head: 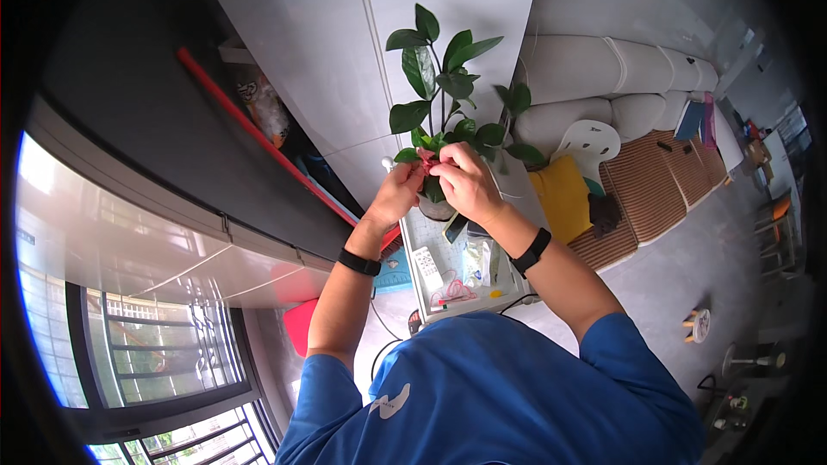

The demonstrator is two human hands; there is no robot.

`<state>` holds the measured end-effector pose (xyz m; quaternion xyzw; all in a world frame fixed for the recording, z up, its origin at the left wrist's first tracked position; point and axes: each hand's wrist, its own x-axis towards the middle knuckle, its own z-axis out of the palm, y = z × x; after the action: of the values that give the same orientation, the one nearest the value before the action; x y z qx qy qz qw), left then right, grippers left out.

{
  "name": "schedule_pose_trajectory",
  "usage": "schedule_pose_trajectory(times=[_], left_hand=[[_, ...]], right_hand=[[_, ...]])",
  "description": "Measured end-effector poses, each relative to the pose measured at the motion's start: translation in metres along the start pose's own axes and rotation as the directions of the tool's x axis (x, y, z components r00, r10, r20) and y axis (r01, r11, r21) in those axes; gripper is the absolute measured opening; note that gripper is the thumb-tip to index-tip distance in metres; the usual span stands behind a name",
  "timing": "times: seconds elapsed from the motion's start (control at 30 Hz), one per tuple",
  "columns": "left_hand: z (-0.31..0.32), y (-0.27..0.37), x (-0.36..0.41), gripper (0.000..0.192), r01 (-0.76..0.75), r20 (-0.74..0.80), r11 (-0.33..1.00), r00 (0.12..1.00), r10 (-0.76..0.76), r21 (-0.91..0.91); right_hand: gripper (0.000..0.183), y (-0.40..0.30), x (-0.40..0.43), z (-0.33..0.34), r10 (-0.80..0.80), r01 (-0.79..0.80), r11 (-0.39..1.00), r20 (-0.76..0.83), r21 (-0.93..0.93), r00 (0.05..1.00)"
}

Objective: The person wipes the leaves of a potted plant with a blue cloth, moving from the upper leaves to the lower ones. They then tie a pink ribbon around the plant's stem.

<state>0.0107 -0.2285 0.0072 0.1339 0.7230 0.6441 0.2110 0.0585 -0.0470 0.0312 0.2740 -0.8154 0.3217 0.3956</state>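
A leafy green potted plant point(442, 87) stands on a small white table point(413, 271), its pot point(437, 209) partly visible below my hands. Low among its stems is a small piece of red ribbon or similar material point(427, 158). My left hand point(398, 194) pinches the red piece from the left, fingertips bent together. From the right, my right hand point(468, 182) has its thumb and forefinger on the same piece. Black bands circle both wrists. My fingers hide part of the red piece, so whether it is tied to a stem cannot be told.
On the tabletop lie a white remote control point(428, 268), a phone point(455, 228), a clear plastic packet point(478, 261) and a pink cord point(460, 290). A grey sofa point(568, 71) with a yellow cushion point(562, 200) stands to the right. A red-edged dark panel point(258, 135) is on the left.
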Motion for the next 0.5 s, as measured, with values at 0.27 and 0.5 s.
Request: schedule_pose_trajectory(times=[0.27, 0.5], left_hand=[[-0.006, 0.002, 0.003, 0.028, 0.039, 0.093, 0.985, 0.995, -0.023, -0.168], [-0.008, 0.002, -0.001, 0.023, -0.069, -0.011, 0.995, 0.998, 0.068, -0.074]], right_hand=[[0.019, -0.005, -0.011, 0.009, 0.145, -0.137, 0.986, 0.076, -0.094, 0.987], [0.012, -0.001, -0.009, 0.014, 0.127, -0.118, 0.987, 0.081, -0.110, 0.989]])
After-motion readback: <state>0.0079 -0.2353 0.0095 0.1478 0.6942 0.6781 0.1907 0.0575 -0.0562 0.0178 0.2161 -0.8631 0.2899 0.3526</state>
